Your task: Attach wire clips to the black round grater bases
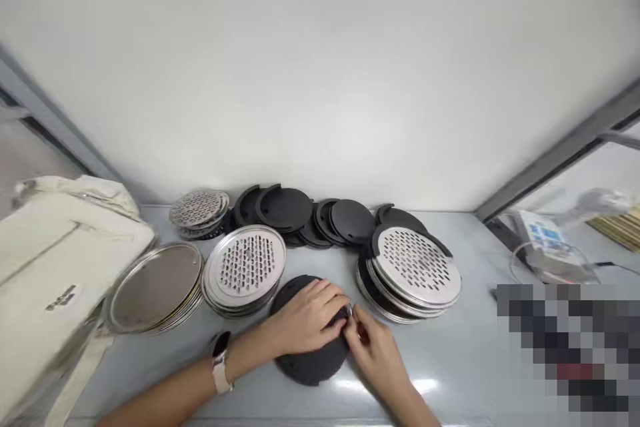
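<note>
A black round disc [310,363] lies flat on the grey table [450,360], near the front middle. My left hand [307,317] rests on top of it, fingers curled over its right edge. My right hand [373,340] meets it at that edge, fingertips pinched on a small shiny piece [349,311] that I cannot make out. A watch [221,360] sits on my left wrist.
Stacks of perforated metal discs stand left [245,267] and right [415,267] of the hands, with a smaller stack [199,210] behind. A stack of plain metal trays [155,287] and a cream bag [55,267] are at left. Black discs [300,210] lie along the wall.
</note>
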The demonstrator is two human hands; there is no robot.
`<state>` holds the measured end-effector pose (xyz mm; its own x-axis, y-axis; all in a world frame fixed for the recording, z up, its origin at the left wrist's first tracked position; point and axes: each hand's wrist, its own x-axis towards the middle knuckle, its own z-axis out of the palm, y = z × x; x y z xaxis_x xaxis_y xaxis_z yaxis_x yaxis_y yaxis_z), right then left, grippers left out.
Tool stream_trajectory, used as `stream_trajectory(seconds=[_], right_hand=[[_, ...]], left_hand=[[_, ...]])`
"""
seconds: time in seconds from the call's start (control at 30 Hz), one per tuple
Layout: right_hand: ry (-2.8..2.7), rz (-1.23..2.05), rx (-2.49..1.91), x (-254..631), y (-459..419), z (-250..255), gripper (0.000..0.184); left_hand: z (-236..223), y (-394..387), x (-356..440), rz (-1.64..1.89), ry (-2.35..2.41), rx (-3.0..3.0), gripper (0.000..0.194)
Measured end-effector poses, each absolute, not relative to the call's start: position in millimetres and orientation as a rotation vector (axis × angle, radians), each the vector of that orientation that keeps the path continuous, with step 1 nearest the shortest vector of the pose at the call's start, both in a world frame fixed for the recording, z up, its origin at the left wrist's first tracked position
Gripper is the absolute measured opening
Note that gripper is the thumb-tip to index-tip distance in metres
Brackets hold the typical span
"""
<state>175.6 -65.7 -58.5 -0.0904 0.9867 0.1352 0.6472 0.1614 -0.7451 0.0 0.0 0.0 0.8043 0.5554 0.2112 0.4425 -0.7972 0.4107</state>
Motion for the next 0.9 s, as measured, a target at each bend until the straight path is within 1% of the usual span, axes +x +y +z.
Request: stream_trajectory(seconds=[0.3,0.5,0.67,0.9], right_hand=[[-1.831,0.652,-1.564,171.7,-62.4,-49.6,0.02],[-1.82,0.666,-1.578,172.3,-62.6,-51.4,0.022],[-1.808,0.664,-1.574,171.8,-62.8,-51.0,0.023],[-1.8,0.678,-1.553,170.9,-66.4,-52.1,0.027]], left_hand=[[-6.8,-0.1,-2.0,0.558,0.724,2.656,0.026],[-7.9,-0.2,-2.6,0.562,0.783,2.645,0.04],[-7.8,-0.4,-2.7,0.538,0.764,2.639,0.03],[-6.1,3.2,-1.6,0.556,0.845,2.631,0.027]])
